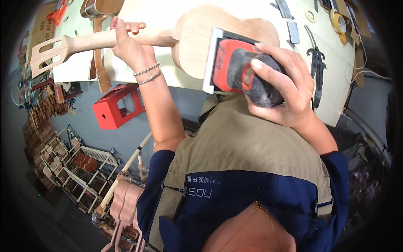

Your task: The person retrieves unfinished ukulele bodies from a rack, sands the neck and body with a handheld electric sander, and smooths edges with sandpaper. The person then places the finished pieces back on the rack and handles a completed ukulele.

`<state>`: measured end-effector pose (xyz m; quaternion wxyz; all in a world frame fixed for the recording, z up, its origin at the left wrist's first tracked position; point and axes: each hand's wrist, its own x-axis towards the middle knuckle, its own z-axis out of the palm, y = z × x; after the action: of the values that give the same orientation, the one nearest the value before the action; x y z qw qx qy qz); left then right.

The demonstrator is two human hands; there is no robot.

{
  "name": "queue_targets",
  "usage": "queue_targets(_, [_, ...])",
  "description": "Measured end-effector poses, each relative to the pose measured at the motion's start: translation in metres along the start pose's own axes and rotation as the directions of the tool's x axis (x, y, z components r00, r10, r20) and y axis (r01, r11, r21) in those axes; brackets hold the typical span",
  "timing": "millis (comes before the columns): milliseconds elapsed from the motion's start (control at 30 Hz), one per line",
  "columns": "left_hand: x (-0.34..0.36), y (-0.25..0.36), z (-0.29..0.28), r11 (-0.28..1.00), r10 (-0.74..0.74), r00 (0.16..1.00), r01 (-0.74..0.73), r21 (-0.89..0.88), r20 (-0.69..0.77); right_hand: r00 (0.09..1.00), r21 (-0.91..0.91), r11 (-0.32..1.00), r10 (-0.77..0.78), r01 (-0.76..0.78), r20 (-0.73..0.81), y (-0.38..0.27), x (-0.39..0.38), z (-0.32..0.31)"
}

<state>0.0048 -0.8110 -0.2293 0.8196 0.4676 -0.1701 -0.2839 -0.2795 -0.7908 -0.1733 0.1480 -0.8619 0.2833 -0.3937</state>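
Note:
An unfinished pale-wood ukulele lies across the white table, its slotted headstock at the left. My left hand is wrapped around the neck, near its middle. In my right hand is a red and black power sander, gripped from behind by its rounded black housing. The sander is tilted, with its flat pad edge turned toward the ukulele body and overlapping its lower right side in view. Whether the pad touches the wood I cannot tell.
Another ukulele hangs over the table's left part. At the right lie tape rolls, a grey block and a black hose-like tool. A red plastic stool stands below the table edge, near racks of wooden parts.

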Motion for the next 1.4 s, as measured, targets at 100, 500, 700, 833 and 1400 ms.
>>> queue_targets(100, [-0.002, 0.004, 0.008, 1.000, 0.007, 1.000, -0.007, 0.008, 0.015, 0.994, 0.055, 0.993, -0.098, 0.100, -0.037, -0.010, 0.024, 0.011])
queue_targets(500, [-0.012, 0.008, 0.010, 1.000, 0.027, 1.000, -0.027, 0.007, 0.011, 0.997, 0.052, 0.996, -0.069, 0.070, -0.014, -0.005, 0.017, 0.004])
queue_targets(700, [-0.007, 0.010, 0.004, 1.000, -0.002, 1.000, 0.002, 0.006, 0.011, 0.998, -0.012, 1.000, -0.016, 0.016, -0.057, -0.018, 0.041, 0.018])
queue_targets(833, [0.000, 0.003, -0.013, 0.999, -0.037, 0.999, 0.037, -0.034, 0.023, 0.982, -0.043, 0.981, 0.188, -0.188, 0.004, 0.004, 0.002, -0.007])
queue_targets(1400, [0.022, -0.013, -0.040, 0.989, -0.142, 0.990, 0.140, -0.055, -0.022, 0.808, -0.309, 0.747, 0.526, -0.588, -0.266, 0.090, -0.149, -0.161])
